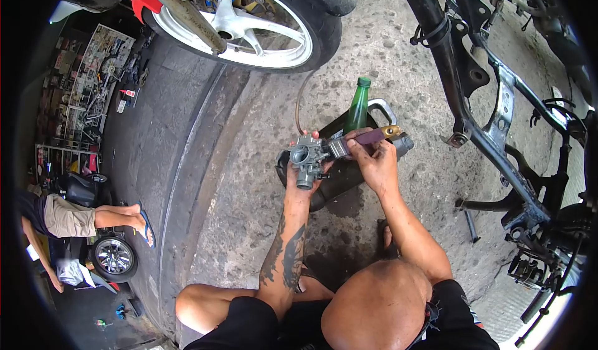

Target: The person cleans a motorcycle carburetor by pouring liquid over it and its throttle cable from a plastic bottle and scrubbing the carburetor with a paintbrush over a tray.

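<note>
My left hand (292,177) is wrapped round a grey metal carburetor (305,158) from beneath, its fingertips showing at the far side. In my right hand (377,164) is a paintbrush (370,136) with a maroon handle and a brass-coloured end. The brush's metal ferrule lies against the right side of the carburetor, and its bristles are hidden there. Both hands are above a black plastic container (339,190) on the ground. Just beyond the right hand stands a green bottle (358,106), its lower part hidden.
A motorcycle wheel (293,35) with white spokes is at the top. On the right stands a bare black motorcycle frame (461,94). Rough concrete (230,225) lies around me. At far left are a person's legs (115,217) and a parts rack (93,76).
</note>
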A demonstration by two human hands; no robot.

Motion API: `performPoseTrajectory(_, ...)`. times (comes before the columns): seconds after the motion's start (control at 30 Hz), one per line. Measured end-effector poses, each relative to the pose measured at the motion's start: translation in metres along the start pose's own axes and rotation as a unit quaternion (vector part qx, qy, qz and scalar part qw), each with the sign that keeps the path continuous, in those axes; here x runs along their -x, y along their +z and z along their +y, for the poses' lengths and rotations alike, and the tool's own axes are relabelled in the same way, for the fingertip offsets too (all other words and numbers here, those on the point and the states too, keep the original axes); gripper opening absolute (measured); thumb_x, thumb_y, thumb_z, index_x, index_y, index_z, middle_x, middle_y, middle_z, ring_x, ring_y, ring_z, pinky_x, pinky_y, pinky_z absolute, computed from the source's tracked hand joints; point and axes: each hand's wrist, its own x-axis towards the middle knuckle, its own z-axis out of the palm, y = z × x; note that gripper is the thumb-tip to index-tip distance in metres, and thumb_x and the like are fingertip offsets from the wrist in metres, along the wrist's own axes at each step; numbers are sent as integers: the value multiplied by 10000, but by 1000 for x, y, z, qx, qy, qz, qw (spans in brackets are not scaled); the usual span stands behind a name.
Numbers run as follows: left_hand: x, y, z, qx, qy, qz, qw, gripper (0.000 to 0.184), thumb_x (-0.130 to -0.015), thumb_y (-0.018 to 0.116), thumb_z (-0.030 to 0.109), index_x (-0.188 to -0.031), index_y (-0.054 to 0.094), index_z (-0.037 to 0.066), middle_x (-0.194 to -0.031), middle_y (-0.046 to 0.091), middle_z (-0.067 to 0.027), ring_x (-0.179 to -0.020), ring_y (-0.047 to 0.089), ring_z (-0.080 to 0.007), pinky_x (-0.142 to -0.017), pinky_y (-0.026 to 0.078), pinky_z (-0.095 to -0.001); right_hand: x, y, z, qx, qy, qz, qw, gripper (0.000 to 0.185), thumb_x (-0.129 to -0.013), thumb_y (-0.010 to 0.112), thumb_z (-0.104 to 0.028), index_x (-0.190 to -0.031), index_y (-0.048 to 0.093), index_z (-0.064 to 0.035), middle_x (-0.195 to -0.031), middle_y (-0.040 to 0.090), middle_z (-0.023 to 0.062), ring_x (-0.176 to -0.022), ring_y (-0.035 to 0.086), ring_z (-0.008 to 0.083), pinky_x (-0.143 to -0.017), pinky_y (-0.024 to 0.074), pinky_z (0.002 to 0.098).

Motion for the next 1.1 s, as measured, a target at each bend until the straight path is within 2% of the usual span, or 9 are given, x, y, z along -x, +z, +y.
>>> performPoseTrajectory(0.17,10,31,-2,-90,76,19,993,730,-830,355,724,-1353,379,215,-1212,548,-47,-1062,547,-199,-783,485,-395,-3,3,11,-61,27,66,996,70,-829,619,-15,-885,642,19,-732,645,43,-662,596,70,-574,475,228)
performPoseTrajectory(0.3,8,25,-8,-115,122,-23,986,627,-860,468,609,-1335,388,207,-1201,537,-73,-1074,550,-238,-881,477,-499,-10,4,-3,4,-5,85,996,69,-828,625,-26,-883,647,9,-694,634,37,-627,570,52,-546,437,223)
performPoseTrajectory(0.37,14,30,1,-105,-14,-100,989,568,-866,558,487,-1334,387,215,-1212,529,-87,-1066,559,-283,-931,443,-575,-11,4,-17,17,-12,78,997,72,-825,628,-30,-884,650,6,-684,634,35,-615,565,50,-545,433,221)
performPoseTrajectory(0.47,15,29,3,-63,-60,-115,990,518,-869,593,394,-1326,400,244,-1208,531,-93,-1044,569,-310,-925,438,-608,-16,3,-18,16,-26,60,998,78,-824,631,-39,-885,655,3,-682,646,37,-599,569,56,-544,434,224)
performPoseTrajectory(0.5,16,32,3,-64,-65,-96,991,509,-879,575,377,-1317,417,172,-1236,520,-123,-1074,557,-329,-961,416,-594,-16,2,-18,32,-28,48,998,80,-827,630,-41,-886,653,8,-685,650,42,-605,574,57,-547,436,225)
performPoseTrajectory(0.63,16,41,1,118,-77,-23,990,654,-867,509,494,-1269,431,-15,-1289,473,-212,-1203,454,-393,-1034,333,-584,-7,8,-15,-68,-31,30,997,69,-827,626,-5,-887,644,24,-763,660,53,-662,588,68,-576,456,224)
performPoseTrajectory(0.67,18,44,0,117,-77,-21,990,654,-867,509,494,-1269,431,-15,-1289,473,-212,-1203,454,-393,-1034,333,-584,2,10,-16,-131,-32,23,991,67,-825,624,8,-887,643,24,-791,661,51,-688,592,72,-593,466,225)
performPoseTrajectory(0.8,15,44,3,93,-52,-109,988,662,-880,414,563,-1261,474,25,-1279,485,-209,-1261,388,-375,-1033,314,-591,0,-4,-20,100,-148,-76,981,112,-795,634,12,-907,643,12,-876,676,77,-746,659,166,-661,511,273)
performPoseTrajectory(1.1,12,39,3,92,-37,-111,989,794,-826,435,624,-1314,411,-3,-1327,453,-184,-1284,378,-322,-1073,228,-599,-12,-8,-23,98,-157,-120,975,107,-800,629,-3,-904,641,21,-920,670,102,-855,662,209,-742,515,289)
